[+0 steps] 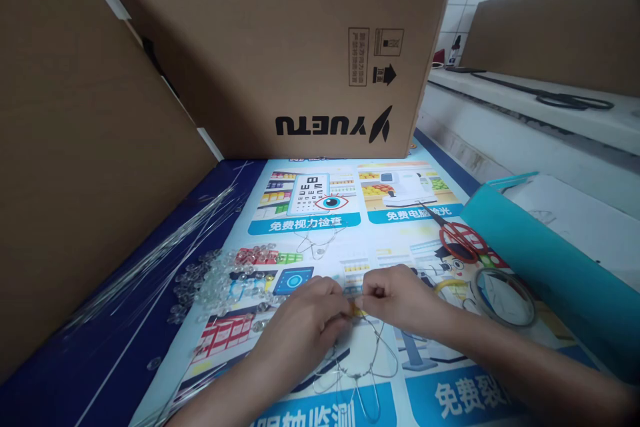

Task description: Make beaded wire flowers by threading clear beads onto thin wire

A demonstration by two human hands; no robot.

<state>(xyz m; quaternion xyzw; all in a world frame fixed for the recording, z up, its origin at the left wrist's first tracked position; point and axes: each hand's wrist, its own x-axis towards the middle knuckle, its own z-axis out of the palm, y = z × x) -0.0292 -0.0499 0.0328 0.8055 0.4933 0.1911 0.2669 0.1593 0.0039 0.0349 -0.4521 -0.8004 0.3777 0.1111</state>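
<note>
Pinching a tiny yellow bit point(357, 309) where the fingertips of the left hand point(305, 327) and the right hand point(400, 303) meet, the fingers of both clenched tight on it, just below the middle of the view. Holding it against a thin silvery wire frame point(360, 367), bent into soft loops and trailing toward 6 o'clock across a glossy printed poster point(325, 213) spread flat on the dark blue bench point(100, 360). Finding at 9 o'clock of the hands a loose heap of clear beads point(220, 273), small, rounded and glassy, spilling over the poster's edge. Noting toward 10 o'clock a fan of wire strands point(150, 260), long, straight and hair-fine. Spotting at 2 o'clock red-handled scissors point(457, 237) lying flat, blades shut, and at 3 o'clock a tape roll point(503, 297), a transparent ring, just beside a smooth teal sheet point(550, 267) with a curled edge. Facing at 12 o'clock a big cardboard box point(300, 47), matte brown, printed upside down in black, with a plain cardboard panel point(75, 147) leaning at 9 to 10 o'clock.
</note>
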